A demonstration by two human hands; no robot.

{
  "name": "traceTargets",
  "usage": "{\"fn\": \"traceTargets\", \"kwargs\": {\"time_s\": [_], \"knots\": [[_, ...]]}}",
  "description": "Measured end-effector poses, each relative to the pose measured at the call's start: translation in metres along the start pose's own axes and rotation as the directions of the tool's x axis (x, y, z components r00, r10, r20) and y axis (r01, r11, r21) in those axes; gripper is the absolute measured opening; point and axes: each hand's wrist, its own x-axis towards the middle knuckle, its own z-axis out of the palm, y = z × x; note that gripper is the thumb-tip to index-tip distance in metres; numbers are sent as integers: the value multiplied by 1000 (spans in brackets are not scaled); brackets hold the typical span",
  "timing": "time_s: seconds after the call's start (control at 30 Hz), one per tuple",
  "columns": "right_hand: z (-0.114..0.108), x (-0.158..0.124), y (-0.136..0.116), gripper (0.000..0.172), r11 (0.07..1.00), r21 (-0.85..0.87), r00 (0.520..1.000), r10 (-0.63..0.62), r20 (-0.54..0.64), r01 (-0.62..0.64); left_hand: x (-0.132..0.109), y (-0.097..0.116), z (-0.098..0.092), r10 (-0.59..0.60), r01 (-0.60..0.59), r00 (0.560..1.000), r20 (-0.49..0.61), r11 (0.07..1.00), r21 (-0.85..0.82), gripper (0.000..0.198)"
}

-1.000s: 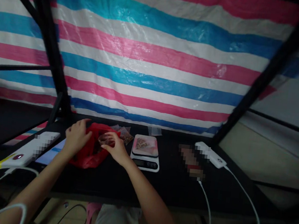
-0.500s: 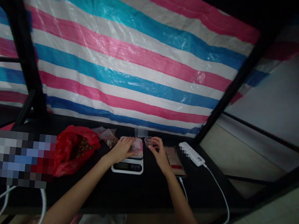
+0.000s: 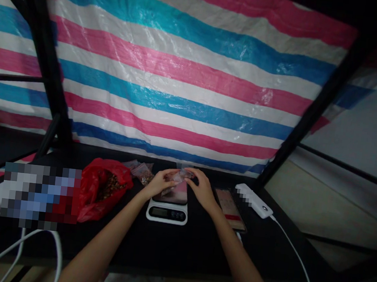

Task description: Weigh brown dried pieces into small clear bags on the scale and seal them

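A white digital kitchen scale [image 3: 166, 214] with a shiny top plate sits on the black table in front of me. Just above its plate, my left hand [image 3: 160, 183] pinches a small clear plastic bag [image 3: 178, 176]. Close by on the right, my right hand [image 3: 202, 188] curls its thumb and fingers around a small clear cup [image 3: 189, 174], which meets the bag. Fingers and glare partly hide the cup and the bag's mouth. Whether anything lies inside the bag is hard to make out.
Left of the scale lies an open red plastic bag [image 3: 96, 201] of small brown pieces, beside filled clear bags [image 3: 144, 172]. A phone [image 3: 231, 210] and a white power bank [image 3: 253, 201] with a cable lie right. Striped sheeting [image 3: 188, 78] hangs behind.
My left hand has lifted the clear bag off the scale plate. My right hand has brought the cup left to the bag. The view has shifted slightly.
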Motion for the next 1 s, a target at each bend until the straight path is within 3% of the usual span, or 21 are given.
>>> {"fn": "traceTargets", "kwargs": {"time_s": [0.17, 0.37, 0.6, 0.73, 0.83, 0.93, 1.0], "knots": [[-9, 20, -22, 30, 990, -45, 983, -125, 137, 132, -1, -1, -1, -52, 48, 995, -82, 998, -44, 50], [-17, 35, -31, 35, 977, -101, 942, -151, 300, 188, 0, -7, -1, -92, 90, 981, -169, 996, -19, 46], [-24, 43, -42, 33, 959, -108, 903, -203, 380, 261, -1, -4, -3, -73, 61, 978, -195, 996, -64, 43], [-29, 36, -44, 42, 977, -85, 957, -172, 232, 196, -2, 2, -10, -26, 11, 979, -201, 997, -72, 43], [-23, 20, -21, 39, 996, -56, 996, -59, 73, 64, -5, 3, -10, 57, -39, 970, -237, 996, 80, 40], [-6, -4, 17, 33, 994, 56, 990, 102, -96, -97, -9, 0, -5, 156, -100, 971, -181, 954, 283, 38], [7, -23, 41, 33, 966, 118, 952, 247, -180, -228, -12, -1, -2, 200, -137, 972, -126, 911, 388, 39]]}}
